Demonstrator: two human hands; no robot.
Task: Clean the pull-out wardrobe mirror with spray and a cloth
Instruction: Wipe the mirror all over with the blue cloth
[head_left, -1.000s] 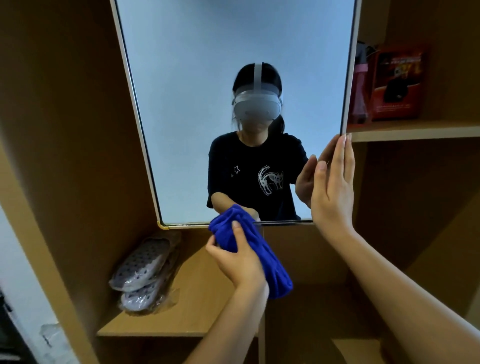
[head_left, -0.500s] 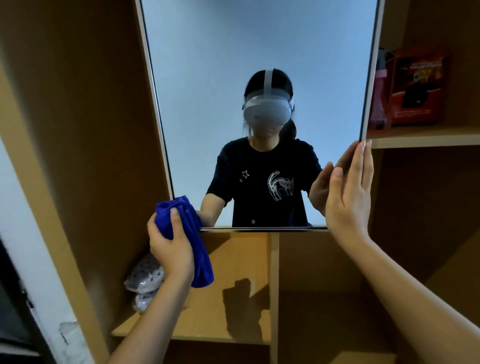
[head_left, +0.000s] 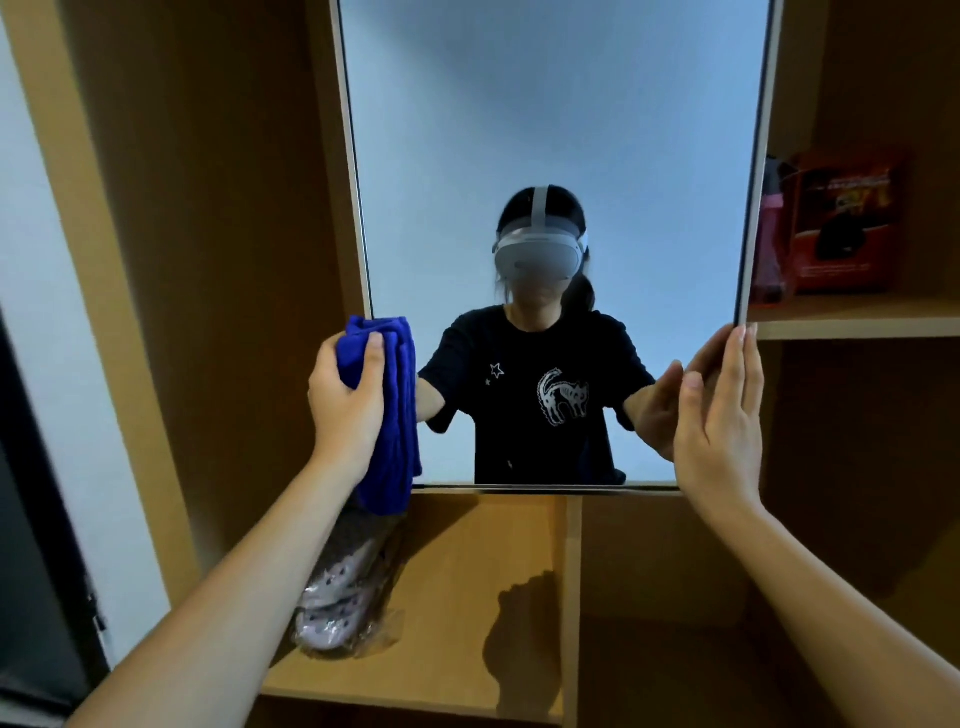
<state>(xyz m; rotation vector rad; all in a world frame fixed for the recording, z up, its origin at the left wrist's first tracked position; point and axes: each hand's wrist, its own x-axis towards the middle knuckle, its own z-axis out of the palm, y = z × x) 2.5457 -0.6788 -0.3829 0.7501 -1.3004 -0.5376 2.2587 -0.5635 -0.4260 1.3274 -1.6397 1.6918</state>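
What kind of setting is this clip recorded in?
Most likely a home wardrobe or closet: wooden shelf compartments, a pull-out mirror mounted among them, and bagged slippers stored on a lower shelf.

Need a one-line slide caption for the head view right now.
Left hand grips a blue cloth at the mirror's lower left corner; right hand rests flat on its right edge.

The cloth (head_left: 389, 410) is deep blue, the shelves (head_left: 467, 597) tan wood (the box (head_left: 844, 223) red and black).
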